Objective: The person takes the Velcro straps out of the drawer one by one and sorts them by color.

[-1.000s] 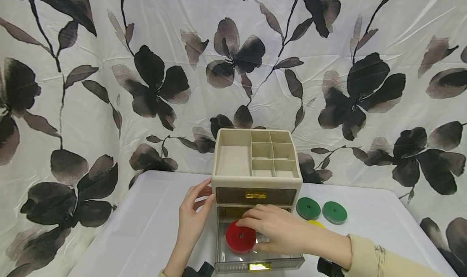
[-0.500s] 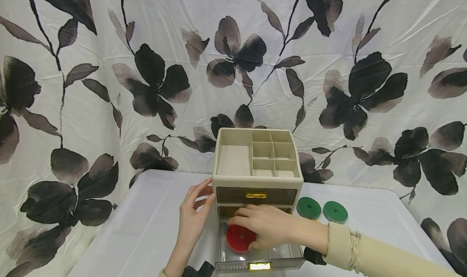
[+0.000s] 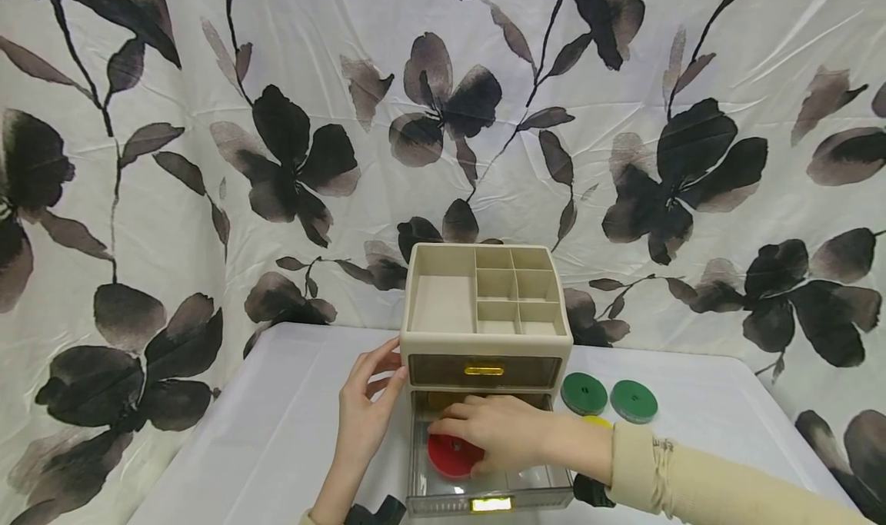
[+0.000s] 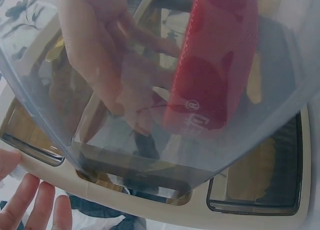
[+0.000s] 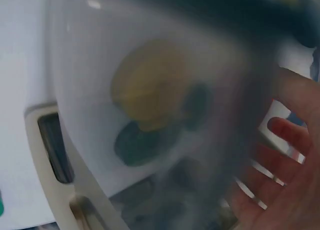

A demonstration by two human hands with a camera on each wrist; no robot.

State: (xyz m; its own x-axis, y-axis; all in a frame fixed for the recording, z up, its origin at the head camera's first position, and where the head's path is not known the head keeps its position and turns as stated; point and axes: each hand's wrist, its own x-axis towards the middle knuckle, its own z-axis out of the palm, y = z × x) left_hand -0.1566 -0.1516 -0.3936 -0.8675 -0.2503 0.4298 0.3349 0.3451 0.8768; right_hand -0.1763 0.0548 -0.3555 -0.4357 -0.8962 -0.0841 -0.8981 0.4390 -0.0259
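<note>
Looking down from the head view: right hand [image 3: 508,436] grasping the red disc [image 3: 451,456] inside the open lower drawer [image 3: 484,494] of the beige organiser [image 3: 486,340]; left hand [image 3: 365,410], fingers relaxed, rests against its left side. Left wrist view: red disc [image 4: 215,65] seen through the clear drawer wall. Right wrist view: blurred; grasp cannot be told.

The right hand [image 3: 508,436] covers part of the red disc [image 3: 450,457]. A yellow disc [image 3: 597,421] peeks from behind the wrist. The right wrist view is blurred.
</note>
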